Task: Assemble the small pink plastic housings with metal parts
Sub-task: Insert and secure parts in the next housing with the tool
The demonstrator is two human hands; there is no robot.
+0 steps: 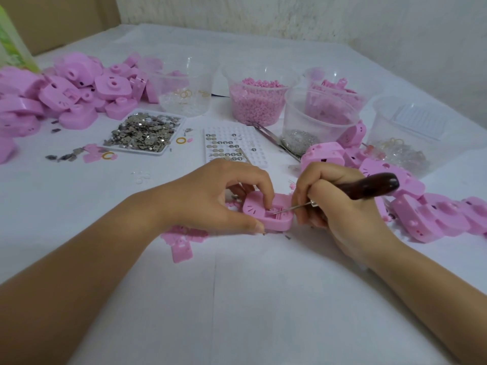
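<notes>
Pink housing (267, 213) — pinched between left hand (210, 196) thumb and fingers; right hand (334, 204) gripped awl (369, 186) — tip inside housing.

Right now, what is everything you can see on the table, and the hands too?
Housing in work: one, pink, centre, between the hands.
Housing piles: two, pink, far left and right.
Tubs: five, clear, along the back; one full of pink beads.
Metal-bit tray: one, white with silver bits, left of centre.
Hole tray: one, white, centre, holding some silver discs.
Tweezers: one, silver, right of the hole tray.
Loose rings: two, yellow, near the metal-bit tray.
Flat pieces: several, pink, front, below the left hand.
Pick: one, dark handle, needle tip in the housing.
Left hand: grips the housing.
Right hand: holds the pick.
</notes>
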